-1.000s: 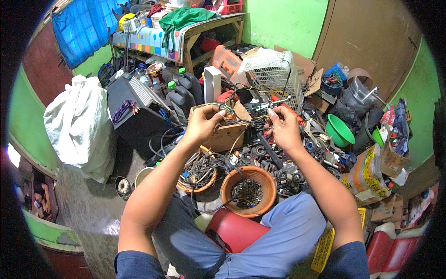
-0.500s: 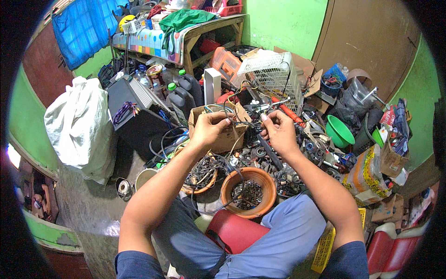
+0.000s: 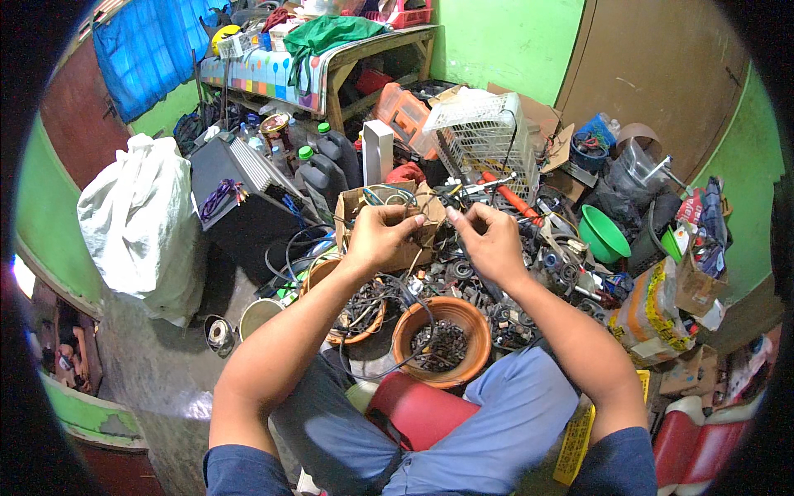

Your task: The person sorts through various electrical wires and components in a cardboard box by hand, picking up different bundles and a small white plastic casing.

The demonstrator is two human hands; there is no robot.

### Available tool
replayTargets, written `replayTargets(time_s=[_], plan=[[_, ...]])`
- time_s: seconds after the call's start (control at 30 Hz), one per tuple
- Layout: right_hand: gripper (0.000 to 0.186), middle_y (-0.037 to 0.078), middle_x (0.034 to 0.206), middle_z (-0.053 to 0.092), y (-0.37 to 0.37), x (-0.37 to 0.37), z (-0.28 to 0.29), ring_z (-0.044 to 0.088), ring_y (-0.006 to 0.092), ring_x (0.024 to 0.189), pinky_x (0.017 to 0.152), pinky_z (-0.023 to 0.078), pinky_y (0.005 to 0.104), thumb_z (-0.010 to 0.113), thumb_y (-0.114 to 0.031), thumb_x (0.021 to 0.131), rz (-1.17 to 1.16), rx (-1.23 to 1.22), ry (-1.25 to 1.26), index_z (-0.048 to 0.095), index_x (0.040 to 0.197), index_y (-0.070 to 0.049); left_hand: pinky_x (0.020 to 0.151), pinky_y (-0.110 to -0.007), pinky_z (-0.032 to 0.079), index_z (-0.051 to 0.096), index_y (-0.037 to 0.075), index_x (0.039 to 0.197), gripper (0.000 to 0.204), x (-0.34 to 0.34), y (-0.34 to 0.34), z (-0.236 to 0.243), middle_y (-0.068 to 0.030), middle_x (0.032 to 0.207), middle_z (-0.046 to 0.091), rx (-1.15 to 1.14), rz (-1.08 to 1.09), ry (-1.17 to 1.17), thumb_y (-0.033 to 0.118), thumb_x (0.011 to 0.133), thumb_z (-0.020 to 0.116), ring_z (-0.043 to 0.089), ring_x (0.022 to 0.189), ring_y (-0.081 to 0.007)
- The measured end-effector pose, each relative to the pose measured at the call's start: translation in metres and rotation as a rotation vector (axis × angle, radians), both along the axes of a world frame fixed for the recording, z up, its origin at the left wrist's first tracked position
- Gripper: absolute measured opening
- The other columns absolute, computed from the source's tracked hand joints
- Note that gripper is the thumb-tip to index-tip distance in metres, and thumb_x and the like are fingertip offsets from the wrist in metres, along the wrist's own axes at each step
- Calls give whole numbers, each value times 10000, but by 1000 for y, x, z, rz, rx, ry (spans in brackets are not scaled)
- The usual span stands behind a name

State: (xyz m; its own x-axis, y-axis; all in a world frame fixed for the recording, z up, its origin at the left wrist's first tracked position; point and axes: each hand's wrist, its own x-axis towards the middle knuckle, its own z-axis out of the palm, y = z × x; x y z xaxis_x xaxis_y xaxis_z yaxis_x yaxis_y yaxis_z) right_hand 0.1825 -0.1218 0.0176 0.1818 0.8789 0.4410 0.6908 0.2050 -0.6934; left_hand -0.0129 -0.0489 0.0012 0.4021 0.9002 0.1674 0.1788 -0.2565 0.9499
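Note:
My left hand (image 3: 382, 238) is pinched closed in front of a cardboard box (image 3: 351, 207) with wires in it. A thin dark cable (image 3: 429, 318) hangs from below that hand and loops over a clay pot. Close by on the right, my right hand (image 3: 491, 241) is also closed, thumb against the fingers; what it grips is too small to make out. Below the hands stand two clay pots. The right clay pot (image 3: 481, 347) holds small dark screw-like pieces (image 3: 438, 345); the left holds a tangle of dark cables (image 3: 361, 310).
Metal and plastic parts (image 3: 513, 322) lie heaped around the pots. Beyond are a white plastic crate (image 3: 488, 136), a red-orange tube (image 3: 517, 198) and dark jugs (image 3: 322, 175). A green bowl (image 3: 604, 233) sits right, a white sack (image 3: 145, 236) left. A red seat (image 3: 418, 413) shows between my legs.
My hands have come closer together, the right one shifting left and the left one slightly right. The wires near the fingertips have moved.

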Motion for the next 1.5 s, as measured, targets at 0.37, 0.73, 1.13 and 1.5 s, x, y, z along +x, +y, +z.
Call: replayTargets(time_s=[0.37,0.73,1.13,1.5], plan=[[186,55,718,682,13,1,-20,618,122,573,552,495,301,660,-185,950,158,-97,388,700,944,-3,666,-345,533,769,21,969,236,3,-5,3,-118,739,725,180,-9,250,228,861,739,664,687,-111],[193,52,711,566,16,48,-20,594,203,613,580,504,337,553,-217,987,689,-380,1403,539,854,-76,744,-367,537,759,26,934,136,-24,37,-5,-171,887,731,570,82,323,102,823,739,727,814,-284],[259,47,845,679,5,70,-11,644,123,693,576,508,260,565,-270,1018,149,-170,918,657,966,-34,714,-248,452,671,-38,1077,244,-69,68,-14,5,784,612,-39,112,-68,179,1009,584,539,726,-79],[223,116,923,712,0,14,-3,690,229,876,797,529,366,773,-177,849,164,-68,112,666,929,2,709,-279,537,633,-26,1103,254,-26,27,6,-12,801,617,-189,-213,-191,207,1014,585,621,765,-113]])
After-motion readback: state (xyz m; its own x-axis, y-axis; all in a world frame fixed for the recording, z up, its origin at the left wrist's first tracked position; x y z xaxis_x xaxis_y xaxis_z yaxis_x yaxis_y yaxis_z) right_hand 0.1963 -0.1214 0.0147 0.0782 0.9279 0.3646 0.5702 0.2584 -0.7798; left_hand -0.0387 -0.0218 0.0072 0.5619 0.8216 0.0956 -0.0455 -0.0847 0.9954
